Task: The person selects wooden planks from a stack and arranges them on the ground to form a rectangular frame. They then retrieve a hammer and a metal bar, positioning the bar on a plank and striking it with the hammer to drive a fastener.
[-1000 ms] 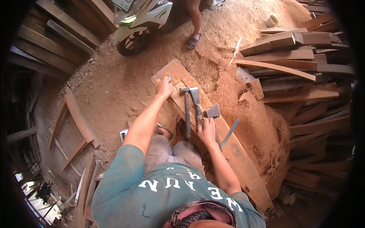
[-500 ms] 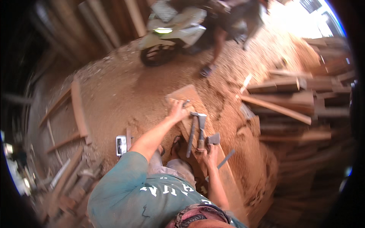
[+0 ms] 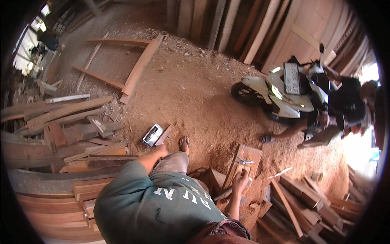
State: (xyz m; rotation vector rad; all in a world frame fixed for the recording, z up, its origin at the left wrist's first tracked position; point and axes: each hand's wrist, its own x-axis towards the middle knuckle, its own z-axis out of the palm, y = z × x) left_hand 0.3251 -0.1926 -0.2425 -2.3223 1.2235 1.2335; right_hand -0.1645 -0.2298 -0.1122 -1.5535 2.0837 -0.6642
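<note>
My left hand (image 3: 161,150) is off the board, out over my knee and close to a small silver box (image 3: 153,135) that lies on the sawdust. My right hand (image 3: 240,178) rests on a wooden board (image 3: 248,156) in front of me, fingers curled. A dark tool handle (image 3: 223,192) runs just below that hand; whether the hand grips it is unclear. A small metal tool (image 3: 243,161) lies on the board beyond my fingers. My sandalled foot (image 3: 184,143) shows past my knee.
A white scooter (image 3: 284,91) stands at the right with another person (image 3: 345,107) beside it, one sandalled foot (image 3: 268,139) on the sawdust. Stacked planks (image 3: 61,122) lie to the left, offcuts (image 3: 308,203) to the lower right, and boards (image 3: 227,24) lean along the back.
The view has swung left, so the board and tools now sit lower right. My left hand has left the board and come back toward my knee. My right hand stays at the board.
</note>
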